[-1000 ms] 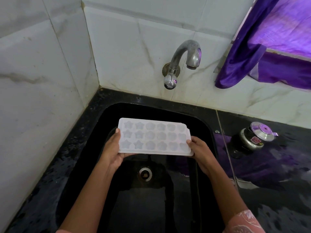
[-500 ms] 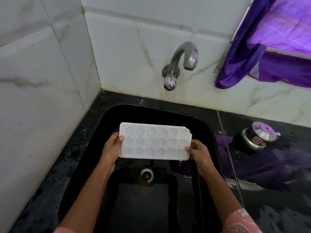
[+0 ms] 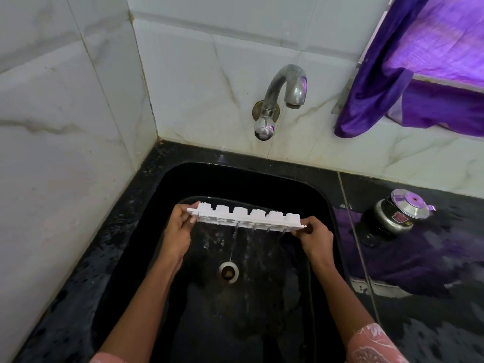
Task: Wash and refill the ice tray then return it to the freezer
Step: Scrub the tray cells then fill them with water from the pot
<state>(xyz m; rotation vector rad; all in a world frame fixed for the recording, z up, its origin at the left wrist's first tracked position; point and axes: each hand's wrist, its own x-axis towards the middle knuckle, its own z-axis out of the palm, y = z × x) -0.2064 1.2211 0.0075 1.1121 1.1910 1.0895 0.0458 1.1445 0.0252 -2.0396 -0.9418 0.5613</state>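
Both hands, left [image 3: 175,233] and right [image 3: 314,235], grip the white plastic ice tray [image 3: 246,218], now tipped up from flat, water spilling into the black sink [image 3: 318,189].

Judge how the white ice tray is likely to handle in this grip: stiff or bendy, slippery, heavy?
The ice tray probably handles as fairly stiff: pinched only at its short ends by the left hand and right hand, it shows no sag. Likely slippery, since water streams off it into the sink. Probably light, given the fingertip pinches.
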